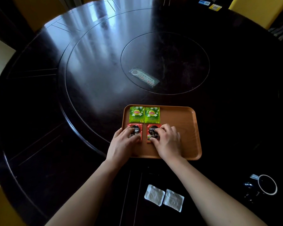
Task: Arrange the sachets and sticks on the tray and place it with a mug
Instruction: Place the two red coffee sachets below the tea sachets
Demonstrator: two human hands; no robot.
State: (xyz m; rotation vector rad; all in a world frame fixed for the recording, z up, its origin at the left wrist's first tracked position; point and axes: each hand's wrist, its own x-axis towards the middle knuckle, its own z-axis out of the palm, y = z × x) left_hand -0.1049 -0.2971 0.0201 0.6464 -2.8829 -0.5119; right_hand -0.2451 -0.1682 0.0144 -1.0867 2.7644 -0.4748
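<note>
Both hands press flat, fingers spread — left hand (123,139) on one red sachet (136,130), right hand (167,139) on its neighbour (151,132) — green sachets (144,114) just beyond the fingertips on the tray (183,121).

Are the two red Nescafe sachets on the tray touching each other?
Apart. The head view shows a strip of bare tray between the left red sachet and the right red sachet.

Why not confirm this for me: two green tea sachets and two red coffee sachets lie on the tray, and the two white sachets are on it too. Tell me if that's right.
Not quite. The two green tea sachets and two red coffee sachets do lie on the tray, but the two white sachets lie off it, on the dark table nearer the person. The head view shows this.
</note>
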